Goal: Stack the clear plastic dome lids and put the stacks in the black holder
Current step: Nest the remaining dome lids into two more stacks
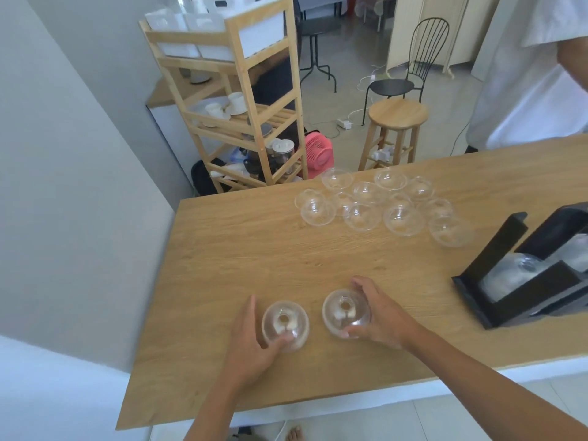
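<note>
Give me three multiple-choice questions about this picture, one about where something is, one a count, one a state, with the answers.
1. Where does the black slanted holder stand? A. at the right edge of the wooden table B. at its left edge C. in its middle
2. How many clear plastic dome lids do the left hand and right hand grip? A. none B. two C. four
3. What state is the holder in? A. empty B. overturned C. holding stacked clear lids
Answers: A, it sits by the right edge; B, each hand grips one lid; C, lids show between its walls.
</note>
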{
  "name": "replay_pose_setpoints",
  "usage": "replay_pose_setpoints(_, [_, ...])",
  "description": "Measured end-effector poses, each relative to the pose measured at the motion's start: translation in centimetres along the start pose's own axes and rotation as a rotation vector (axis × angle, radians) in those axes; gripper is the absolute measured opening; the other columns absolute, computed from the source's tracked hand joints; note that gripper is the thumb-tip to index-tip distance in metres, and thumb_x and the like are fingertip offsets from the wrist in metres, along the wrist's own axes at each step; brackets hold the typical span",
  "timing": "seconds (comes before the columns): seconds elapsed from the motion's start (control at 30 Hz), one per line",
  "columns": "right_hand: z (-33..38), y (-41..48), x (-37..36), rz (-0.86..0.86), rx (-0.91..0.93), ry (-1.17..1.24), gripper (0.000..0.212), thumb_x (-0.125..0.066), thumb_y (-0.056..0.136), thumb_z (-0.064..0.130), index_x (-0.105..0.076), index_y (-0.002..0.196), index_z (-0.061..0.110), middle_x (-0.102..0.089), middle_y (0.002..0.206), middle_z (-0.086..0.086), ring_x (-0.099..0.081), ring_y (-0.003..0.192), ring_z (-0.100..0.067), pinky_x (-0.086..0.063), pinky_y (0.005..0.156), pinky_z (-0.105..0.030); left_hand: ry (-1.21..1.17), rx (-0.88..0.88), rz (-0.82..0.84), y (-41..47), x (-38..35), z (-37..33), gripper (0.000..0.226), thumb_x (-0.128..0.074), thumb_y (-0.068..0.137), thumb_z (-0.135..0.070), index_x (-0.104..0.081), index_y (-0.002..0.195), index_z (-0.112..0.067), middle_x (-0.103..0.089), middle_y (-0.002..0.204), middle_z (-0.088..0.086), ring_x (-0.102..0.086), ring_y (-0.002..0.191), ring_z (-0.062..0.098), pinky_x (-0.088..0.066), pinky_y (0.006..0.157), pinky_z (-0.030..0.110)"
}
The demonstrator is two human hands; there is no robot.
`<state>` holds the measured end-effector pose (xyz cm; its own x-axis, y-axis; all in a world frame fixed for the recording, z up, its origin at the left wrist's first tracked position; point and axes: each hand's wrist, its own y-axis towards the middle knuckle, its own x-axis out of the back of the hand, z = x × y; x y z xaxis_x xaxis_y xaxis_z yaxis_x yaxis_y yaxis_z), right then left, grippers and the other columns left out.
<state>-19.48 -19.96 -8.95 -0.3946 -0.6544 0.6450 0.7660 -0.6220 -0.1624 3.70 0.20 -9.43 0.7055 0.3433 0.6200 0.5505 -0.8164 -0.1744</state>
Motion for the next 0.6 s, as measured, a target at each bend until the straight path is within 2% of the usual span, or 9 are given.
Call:
replay_pose_setpoints(0.07, [0.2, 0.4, 1.1, -0.053, -0.014, 0.008, 0.098, -0.069, 0.066, 0.079, -0.021, 0.143, 0.044, -0.030, 0.142, 0.025, -0.035, 0.129, 0.002, -0.034, 0.099, -0.025, -0.044, -0.011, -0.062, 1.4, 1.8, 0.0, 0.113, -0.059, 0.066, -0.085, -0.005, 0.155, -0.041, -0.015, 0.162, -0.014, -0.017, 0.147, 0.008, -0.023, 0.119, 0.043])
replay_pose_setpoints(0.13, [0.8, 1.2, 2.5, -0.107, -0.026, -0.034, 0.086, -0.058, 0.072, 0.082, -0.027, 0.142, 0.044, -0.032, 0.147, 0.019, -0.037, 0.131, -0.003, -0.036, 0.102, -0.029, -0.052, -0.028, -0.082, 3.4, 3.7, -0.4, 0.106, -0.063, 0.070, -0.075, -0.013, 0.155, -0.037, -0.020, 0.162, -0.008, -0.021, 0.147, 0.010, -0.026, 0.118, 0.045])
replay_pose_setpoints(0.23, [2.2, 3.3, 4.3, -0.172, -0.042, -0.142, 0.086, -0.049, 0.072, 0.085, -0.037, 0.141, 0.034, -0.038, 0.147, 0.008, -0.040, 0.131, -0.012, -0.038, 0.108, -0.037, 0.051, -0.122, -0.076, 7.2, 6.0, -1.6, 0.092, -0.071, 0.081, -0.054, -0.021, 0.154, -0.030, -0.026, 0.159, -0.004, -0.024, 0.145, 0.015, -0.028, 0.117, 0.046])
replay_pose_setpoints(0.3, [3.1, 4.9, 5.1, -0.194, -0.054, -0.210, 0.077, -0.058, 0.079, 0.072, -0.041, 0.141, 0.028, -0.039, 0.147, 0.003, -0.040, 0.134, -0.017, -0.037, 0.109, -0.037, 0.131, -0.177, -0.050, 10.2, 7.1, -2.8, 0.087, -0.072, 0.083, -0.049, -0.024, 0.153, -0.030, -0.028, 0.157, -0.003, -0.024, 0.144, 0.016, -0.030, 0.115, 0.048])
replay_pose_setpoints(0.4, [4.0, 7.1, 5.9, -0.206, -0.070, -0.304, 0.068, -0.068, 0.085, 0.052, -0.044, 0.141, 0.023, -0.036, 0.150, -0.002, -0.034, 0.139, -0.022, -0.031, 0.112, -0.037, 0.288, -0.213, 0.040, 14.5, 8.2, -4.8, 0.091, -0.074, 0.082, -0.044, -0.021, 0.154, -0.029, -0.024, 0.159, -0.001, -0.020, 0.146, 0.022, -0.027, 0.117, 0.052])
replay_pose_setpoints(0.6, [5.7, 11.1, 7.1, -0.138, -0.134, -0.377, 0.075, -0.066, 0.084, 0.058, -0.037, 0.146, 0.027, -0.030, 0.155, -0.001, -0.021, 0.144, -0.021, -0.026, 0.113, -0.039, 0.625, -0.269, 0.206, 21.9, 8.1, -9.0, 0.102, -0.079, 0.077, -0.040, -0.016, 0.155, -0.029, -0.020, 0.160, 0.002, -0.016, 0.147, 0.027, -0.020, 0.116, 0.054])
